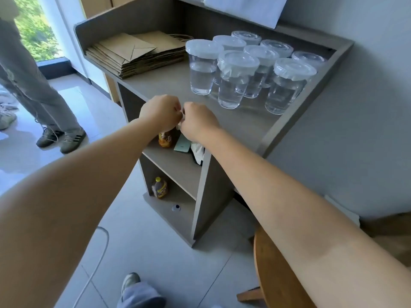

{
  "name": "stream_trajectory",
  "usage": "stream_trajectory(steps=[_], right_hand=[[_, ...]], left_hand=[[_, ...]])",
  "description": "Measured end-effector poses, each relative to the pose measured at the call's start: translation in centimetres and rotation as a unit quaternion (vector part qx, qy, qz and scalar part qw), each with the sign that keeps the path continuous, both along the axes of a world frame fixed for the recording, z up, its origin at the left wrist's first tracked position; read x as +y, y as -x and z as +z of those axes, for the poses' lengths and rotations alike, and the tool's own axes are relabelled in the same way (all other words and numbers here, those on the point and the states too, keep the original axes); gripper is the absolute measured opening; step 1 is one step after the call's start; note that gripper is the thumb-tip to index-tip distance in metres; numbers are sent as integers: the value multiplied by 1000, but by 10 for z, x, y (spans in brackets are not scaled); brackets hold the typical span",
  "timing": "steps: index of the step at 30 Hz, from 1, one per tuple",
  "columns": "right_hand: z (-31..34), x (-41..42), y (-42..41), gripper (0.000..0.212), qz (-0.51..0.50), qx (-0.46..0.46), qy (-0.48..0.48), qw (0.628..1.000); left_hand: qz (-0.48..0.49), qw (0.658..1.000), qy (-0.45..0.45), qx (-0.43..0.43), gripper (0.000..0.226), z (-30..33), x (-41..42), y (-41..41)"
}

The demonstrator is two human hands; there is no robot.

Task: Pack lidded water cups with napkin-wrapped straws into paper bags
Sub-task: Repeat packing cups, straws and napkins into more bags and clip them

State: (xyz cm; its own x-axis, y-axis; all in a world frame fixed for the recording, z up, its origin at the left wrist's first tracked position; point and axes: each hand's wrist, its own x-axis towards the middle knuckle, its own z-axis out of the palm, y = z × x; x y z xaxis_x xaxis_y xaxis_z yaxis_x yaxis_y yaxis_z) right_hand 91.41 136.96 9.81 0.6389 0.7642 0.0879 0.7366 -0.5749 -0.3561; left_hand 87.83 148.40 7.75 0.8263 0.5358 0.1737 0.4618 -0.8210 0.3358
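A: Where were the hands?

B: The left hand (161, 113) and the right hand (196, 124) met knuckle to knuckle above the front edge of the counter (251, 125). Both had their fingers curled, pinching a small white scrap (180, 125) between them. Only a sliver of it showed, so whether it was a napkin or a wrapped straw could not be told.

A: And the cups?

B: 8 cups (233, 80) of water stood in a cluster on the right half of the counter, toward the wall, each capped with a lid over a white liner. They were near the hands but apart from them. The nearest one stood just beyond the right hand.

A: The bags?

B: A stack of bags (135, 54) lay flat at the back left corner of the counter, against its raised rim, well apart from the hands and just beside the cups.

A: What lay below?

B: On the shelf (173, 163) under the counter, an orange bottle (165, 138) stood directly beneath the hands, with a green card (182, 146) and a white packet (196, 152) beside it. A 2nd bottle (159, 187) stood on the lowest shelf.

A: Anything else?

B: A 2nd person's legs (37, 96) stood at the left, a white cable (93, 270) ran across the floor, and a wooden stool (280, 276) was at the lower right.
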Motion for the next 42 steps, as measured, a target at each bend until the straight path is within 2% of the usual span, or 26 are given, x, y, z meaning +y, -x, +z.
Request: stream_trajectory(steps=[4,12,14,16,19,23,28,31,34,36,39,42], right_hand=[[-1,49,-12,22,-63,3,-2,998],[2,146,-36,24,-151,3,-10,988],[1,162,-43,25,-159,1,-4,987],[1,179,-51,27,-166,4,-2,986],[1,202,-66,26,-175,-5,-2,985],[0,229,-94,15,-188,-8,-27,982],[3,260,-133,22,-199,10,-53,979],[7,277,-153,35,-230,35,-87,969],[7,291,-162,41,-266,93,-149,948],[6,298,-164,37,-295,158,-201,921],[10,306,-160,32,-339,286,-289,848],[17,309,-151,28,-362,383,-356,772]], left_hand=[[-42,999,13,-31,31,0,67,-19],[-124,991,29,-30,29,9,168,-52],[-123,991,-3,-44,27,10,185,-59],[-122,988,-77,-60,25,14,203,-67],[-109,983,-131,-69,33,19,228,-84],[-93,988,-121,-40,38,20,258,-114],[-118,987,-104,-21,33,32,279,-141],[-131,988,-86,-8,35,39,285,-154],[-143,987,-73,-16,35,40,289,-162],[-160,983,-87,-7,36,43,291,-163],[-199,971,-130,3,39,51,290,-161],[-233,952,-196,4,28,60,280,-149]])
